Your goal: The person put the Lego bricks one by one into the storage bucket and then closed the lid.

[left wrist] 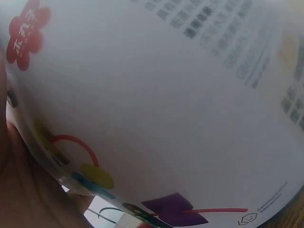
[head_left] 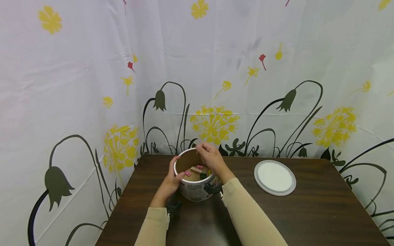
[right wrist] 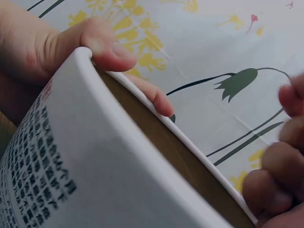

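Observation:
A round white bucket [head_left: 197, 192] with brown inner walls stands on the table, partly tipped so its inside shows. Several toy building bricks [head_left: 196, 169], pink, beige, green and yellow, lie in it. My left hand [head_left: 170, 181] grips the bucket's left rim, the thumb [right wrist: 107, 50] over the edge and fingers outside. At the back right rim is my right hand [head_left: 212, 160], its fingers curled at the edge. The right wrist view shows those fingers [right wrist: 273, 161] bent beside the rim. In the left wrist view the printed bucket wall [left wrist: 152, 104] fills most of the picture.
A white round lid [head_left: 275, 177] lies flat on the dark wooden table [head_left: 246, 212], right of the bucket. Behind the table hangs a white flower-patterned curtain [head_left: 215, 68]. It comes close to the table's back edge.

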Motion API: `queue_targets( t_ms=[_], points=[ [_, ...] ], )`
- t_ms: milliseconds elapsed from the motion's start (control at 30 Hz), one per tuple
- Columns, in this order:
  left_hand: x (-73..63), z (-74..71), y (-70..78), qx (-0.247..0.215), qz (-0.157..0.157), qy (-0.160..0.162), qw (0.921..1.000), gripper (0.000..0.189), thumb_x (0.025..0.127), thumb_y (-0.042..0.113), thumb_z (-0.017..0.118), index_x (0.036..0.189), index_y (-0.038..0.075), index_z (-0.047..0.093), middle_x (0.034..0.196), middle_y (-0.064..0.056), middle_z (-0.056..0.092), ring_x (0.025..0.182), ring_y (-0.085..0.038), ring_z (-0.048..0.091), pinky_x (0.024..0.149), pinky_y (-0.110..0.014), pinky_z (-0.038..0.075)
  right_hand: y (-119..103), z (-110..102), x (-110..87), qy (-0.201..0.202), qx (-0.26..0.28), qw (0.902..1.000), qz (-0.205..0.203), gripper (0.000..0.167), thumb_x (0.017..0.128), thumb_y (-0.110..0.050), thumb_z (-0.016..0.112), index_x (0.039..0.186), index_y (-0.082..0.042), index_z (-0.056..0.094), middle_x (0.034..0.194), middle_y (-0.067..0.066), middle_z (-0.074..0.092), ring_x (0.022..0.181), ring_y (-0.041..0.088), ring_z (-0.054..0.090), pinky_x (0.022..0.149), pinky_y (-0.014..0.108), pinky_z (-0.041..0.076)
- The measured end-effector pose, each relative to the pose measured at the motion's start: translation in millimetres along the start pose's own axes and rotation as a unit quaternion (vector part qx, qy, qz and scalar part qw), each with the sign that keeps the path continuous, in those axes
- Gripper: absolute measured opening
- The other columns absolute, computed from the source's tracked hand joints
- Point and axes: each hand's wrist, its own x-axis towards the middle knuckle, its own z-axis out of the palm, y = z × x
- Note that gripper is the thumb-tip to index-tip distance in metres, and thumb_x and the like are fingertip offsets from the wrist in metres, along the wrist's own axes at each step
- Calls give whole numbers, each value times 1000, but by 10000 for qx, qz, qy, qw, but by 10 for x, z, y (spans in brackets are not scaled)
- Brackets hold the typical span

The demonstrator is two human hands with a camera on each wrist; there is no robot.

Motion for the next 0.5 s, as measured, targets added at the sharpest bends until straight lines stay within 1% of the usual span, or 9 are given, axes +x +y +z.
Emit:
queue_targets(
  t_ms=[133, 200, 300, 367, 433, 500],
  points=[
    [11, 8, 2, 20, 26, 48, 10000, 86, 95, 36, 63, 167, 30, 16, 162, -28, 33, 144, -51, 46, 109, -38, 43, 25, 0, -21, 436, 272, 9976, -470, 39, 113, -26, 57, 106, 12, 57, 64, -5, 40, 55, 13, 33, 54, 27, 30],
    [10, 12, 0, 70, -6, 112, 9999, 85, 95, 35, 62, 167, 29, 17, 163, -28, 34, 144, -51, 46, 109, -37, 43, 47, 3, -42, 604, 205, 9956, -693, 39, 113, -25, 58, 104, 13, 57, 64, -4, 41, 55, 12, 34, 55, 26, 30],
    [0, 14, -4, 120, -49, 185, 9997, 85, 95, 35, 64, 166, 29, 19, 164, -27, 34, 144, -50, 47, 111, -40, 43, 76, 10, -89, 801, 69, 9925, -922, 39, 112, -25, 58, 103, 13, 58, 63, -4, 41, 55, 12, 35, 54, 26, 31],
    [-6, 16, 1, 139, -70, 224, 9996, 85, 95, 37, 65, 166, 29, 20, 164, -26, 35, 144, -49, 48, 113, -43, 43, 89, 6, -126, 894, 51, 9905, -1044, 38, 112, -23, 58, 101, 14, 58, 62, -3, 40, 54, 13, 35, 53, 27, 30],
    [-12, 17, 8, 133, -53, 217, 9997, 86, 94, 37, 66, 166, 28, 20, 166, -26, 33, 145, -50, 47, 116, -47, 41, 106, -14, -167, 909, 202, 9894, -1114, 37, 113, -21, 57, 100, 14, 56, 62, -3, 38, 55, 15, 33, 53, 28, 29],
    [-23, 20, 14, 175, -87, 235, 9995, 87, 93, 38, 66, 166, 29, 20, 166, -26, 33, 146, -50, 46, 118, -50, 40, 111, -48, -234, 843, 432, 9894, -1104, 36, 113, -18, 55, 100, 16, 53, 62, 0, 37, 55, 19, 31, 54, 29, 29]
  ],
)
